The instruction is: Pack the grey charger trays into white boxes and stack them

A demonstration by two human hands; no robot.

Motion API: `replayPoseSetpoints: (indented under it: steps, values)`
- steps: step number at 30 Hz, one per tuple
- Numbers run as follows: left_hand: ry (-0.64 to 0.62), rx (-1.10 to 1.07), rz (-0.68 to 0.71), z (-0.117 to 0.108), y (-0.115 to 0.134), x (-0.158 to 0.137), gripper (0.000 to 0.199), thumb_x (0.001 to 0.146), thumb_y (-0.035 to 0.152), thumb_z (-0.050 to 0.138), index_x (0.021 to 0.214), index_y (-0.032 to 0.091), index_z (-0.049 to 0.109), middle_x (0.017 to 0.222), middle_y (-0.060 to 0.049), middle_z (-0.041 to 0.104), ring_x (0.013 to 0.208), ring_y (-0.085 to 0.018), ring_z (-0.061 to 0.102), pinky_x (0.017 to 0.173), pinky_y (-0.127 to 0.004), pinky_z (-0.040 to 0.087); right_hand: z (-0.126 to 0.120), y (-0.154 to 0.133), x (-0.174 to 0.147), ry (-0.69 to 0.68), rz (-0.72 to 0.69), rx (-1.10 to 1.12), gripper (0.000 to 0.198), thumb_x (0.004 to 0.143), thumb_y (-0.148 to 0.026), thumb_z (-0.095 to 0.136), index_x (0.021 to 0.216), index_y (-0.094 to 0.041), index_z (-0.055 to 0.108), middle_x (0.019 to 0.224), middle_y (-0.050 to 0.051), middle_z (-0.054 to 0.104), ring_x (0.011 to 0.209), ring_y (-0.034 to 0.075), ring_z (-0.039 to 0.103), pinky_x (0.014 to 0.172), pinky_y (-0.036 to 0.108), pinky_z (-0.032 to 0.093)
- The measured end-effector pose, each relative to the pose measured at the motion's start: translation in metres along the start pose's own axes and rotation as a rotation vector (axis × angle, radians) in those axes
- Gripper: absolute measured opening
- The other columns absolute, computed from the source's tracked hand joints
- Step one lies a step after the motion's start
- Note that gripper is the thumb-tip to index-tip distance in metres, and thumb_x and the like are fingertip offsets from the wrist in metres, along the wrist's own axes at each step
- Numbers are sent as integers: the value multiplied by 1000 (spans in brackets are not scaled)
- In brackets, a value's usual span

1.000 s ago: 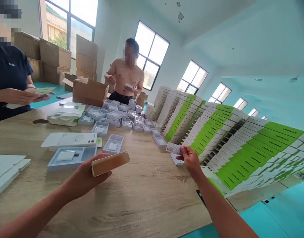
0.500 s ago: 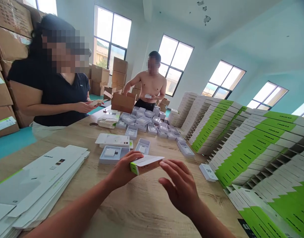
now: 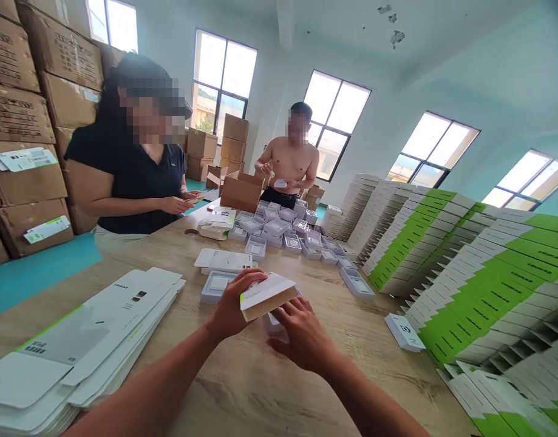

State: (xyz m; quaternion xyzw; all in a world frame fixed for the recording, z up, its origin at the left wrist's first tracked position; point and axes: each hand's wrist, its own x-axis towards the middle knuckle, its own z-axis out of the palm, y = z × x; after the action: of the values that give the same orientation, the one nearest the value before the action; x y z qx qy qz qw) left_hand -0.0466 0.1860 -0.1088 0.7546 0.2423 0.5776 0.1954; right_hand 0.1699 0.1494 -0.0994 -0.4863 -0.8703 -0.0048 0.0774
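Note:
My left hand (image 3: 233, 306) grips a small white and green cardboard box (image 3: 267, 294), tilted, its plain brown end facing me. My right hand (image 3: 303, 334) is low on the right, its fingers curled at a pale plastic tray (image 3: 274, 325). That tray is blurred and partly covered by the box and fingers, so its contents do not show. Just beyond my left hand sits another white tray (image 3: 210, 291) with a white charger-like piece in it. Behind it lie flat printed cartons (image 3: 224, 260).
Flattened cartons (image 3: 105, 328) are piled at left. Tall stacks of white-green boxes (image 3: 465, 273) line the right, with a small stack of white cards (image 3: 404, 332) beside them. Many filled trays (image 3: 279, 227) lie at the back. Two co-workers (image 3: 137, 170) stand across the table.
The box in my left hand has turned, bringing its brown end toward me. My right hand, open before, has moved to its underside and closed at a tray. The view has swung left.

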Motion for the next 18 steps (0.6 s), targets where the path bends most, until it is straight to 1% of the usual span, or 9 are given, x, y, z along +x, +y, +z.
replayPoseSetpoints:
  steps: [1,2,3,5,8,10,13,16,18]
  values:
    - [-20,5,1,0,2,0,43,78,27,74,119,20,63,119,-15,68,119,-29,63,101,-42,52,0,-1,-11,-43,51,10,77,74,-48,80,144,-29,51,150,13,52,140,36,41,117,58,24]
    - [-43,11,0,1,3,-1,43,78,27,74,119,19,63,120,-16,68,119,-29,63,101,-42,52,1,-1,-23,-93,113,30,87,71,-50,81,148,-31,46,156,14,44,144,40,35,116,62,23]
    - [-65,18,-2,2,3,-1,44,78,27,75,120,19,64,121,-16,69,119,-29,64,101,-41,53,4,0,-34,-137,172,58,91,71,-49,81,151,-32,42,159,15,40,145,42,33,114,65,25]
    - [-109,39,-10,5,1,-4,45,79,26,74,122,19,64,125,-16,69,118,-29,65,101,-41,53,11,2,-58,-168,238,130,84,76,-41,75,152,-30,43,156,17,44,142,41,40,111,63,33]
    - [-168,88,-31,10,-6,-9,49,79,20,73,126,21,65,130,-15,68,121,-28,65,103,-41,52,12,-1,-100,-48,237,207,71,78,-28,70,147,-25,51,146,18,55,134,37,52,109,58,41]
    - [-209,122,-36,14,-10,-13,52,78,15,71,129,22,65,132,-13,68,123,-28,64,105,-41,51,-2,-8,-128,67,189,239,70,77,-26,72,144,-26,53,144,17,57,133,37,54,107,58,45]
    - [-279,156,-17,19,-8,-16,55,78,11,68,131,23,65,134,-12,67,123,-28,64,105,-40,51,-38,-21,-156,208,162,275,71,76,-28,76,143,-28,53,143,15,58,131,36,56,104,54,50]
    - [-344,178,17,25,0,-17,53,81,10,65,132,23,64,134,-13,67,119,-28,65,99,-40,54,-71,-31,-163,262,270,275,67,76,-28,77,139,-27,56,140,13,62,128,34,58,105,54,50]
    - [-369,191,38,30,6,-18,51,82,9,63,131,23,65,132,-13,68,120,-29,63,100,-43,53,-81,-37,-157,267,353,266,65,74,-27,77,136,-25,58,135,12,65,124,35,60,104,56,48]
